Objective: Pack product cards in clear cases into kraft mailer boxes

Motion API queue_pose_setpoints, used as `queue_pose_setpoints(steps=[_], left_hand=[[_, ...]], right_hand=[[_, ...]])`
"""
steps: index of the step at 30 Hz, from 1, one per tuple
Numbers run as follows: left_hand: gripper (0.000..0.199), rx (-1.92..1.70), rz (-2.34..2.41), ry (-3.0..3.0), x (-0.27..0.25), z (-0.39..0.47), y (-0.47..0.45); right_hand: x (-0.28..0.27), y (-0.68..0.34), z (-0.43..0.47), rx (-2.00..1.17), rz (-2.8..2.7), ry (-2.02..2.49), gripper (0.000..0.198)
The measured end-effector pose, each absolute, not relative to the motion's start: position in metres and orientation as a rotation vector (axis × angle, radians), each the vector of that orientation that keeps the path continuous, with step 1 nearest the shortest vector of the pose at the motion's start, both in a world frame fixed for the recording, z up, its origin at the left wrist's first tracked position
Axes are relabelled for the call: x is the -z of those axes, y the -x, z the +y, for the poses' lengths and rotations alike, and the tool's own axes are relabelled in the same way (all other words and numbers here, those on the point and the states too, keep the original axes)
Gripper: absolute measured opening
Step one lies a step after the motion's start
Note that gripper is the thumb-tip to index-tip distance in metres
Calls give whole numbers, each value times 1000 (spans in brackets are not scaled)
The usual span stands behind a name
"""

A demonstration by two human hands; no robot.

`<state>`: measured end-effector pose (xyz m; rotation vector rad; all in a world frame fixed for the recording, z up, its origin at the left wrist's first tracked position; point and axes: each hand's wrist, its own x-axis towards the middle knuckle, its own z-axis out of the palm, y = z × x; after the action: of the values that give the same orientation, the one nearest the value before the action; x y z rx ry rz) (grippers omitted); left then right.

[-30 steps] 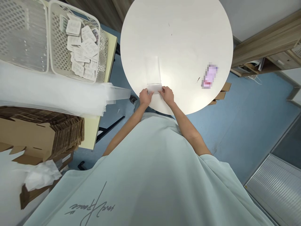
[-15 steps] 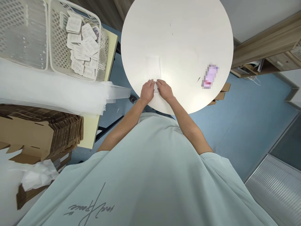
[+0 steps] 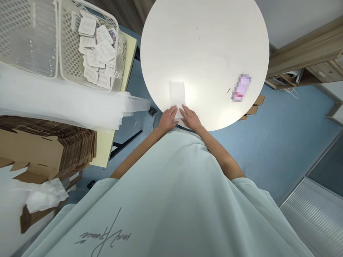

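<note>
Head view: pale translucent sheet (image 3: 177, 91) lies flat on the round white table (image 3: 211, 43), near the edge closest to the wearer, its long side running away from the body.

Hands: left hand (image 3: 168, 118) rests on the near end of the sheet at its left side, fingers extended and slightly spread, thumb toward the middle. Right hand (image 3: 191, 119) mirrors it on the other side, fingers straight and angled inward. Both are open, pressing from above by the look of it; neither is closed around anything. Fingertips are near each other, a strip of sheet showing between them.

Progress, as judged: the sheet is laid out and aligned, and its near end is being worked. A slightly brighter band between the hands suggests a fold there, though the contrast is too low to confirm it. Far portion lies flat, no hand on it, so the work looks partway along. Cannot tell whether anything sits inside the sheet.

Surroundings: pixelated purple item (image 3: 241, 88) lies well apart on the table's right side. To the left, a long white stack of sheets (image 3: 59, 96) lies beside a perforated basket (image 3: 122, 59) of white cards (image 3: 92, 57); flattened cardboard (image 3: 79, 146) is stacked nearer the wearer.
</note>
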<state>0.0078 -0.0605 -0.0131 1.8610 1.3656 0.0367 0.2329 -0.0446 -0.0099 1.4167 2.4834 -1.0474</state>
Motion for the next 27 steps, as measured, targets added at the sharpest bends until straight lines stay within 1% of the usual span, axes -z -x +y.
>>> queue_pose_setpoints(steps=[5,13,18,22,25,27], left_hand=[[85,-71,1426,-1787,11,-61,-7],[51,-251,1636,-1527,15,-33,-4],[35,-254,1787,-1351,18,-19,-6],[24,-169,1904,-1291,26,-9,-11],[19,-150,1926,-1299,32,-2,-14],[20,-132,1934,-1293,34,0,-17]], right_hand=[[8,-241,-49,1107,2497,-1433,65],[9,-228,-31,1183,2400,-1765,58],[11,-217,-15,1179,2342,-1961,47],[15,-212,-1,1195,2231,-2023,30],[18,-208,6,1218,2133,-2116,24],[20,-206,11,1236,2053,-2186,21]])
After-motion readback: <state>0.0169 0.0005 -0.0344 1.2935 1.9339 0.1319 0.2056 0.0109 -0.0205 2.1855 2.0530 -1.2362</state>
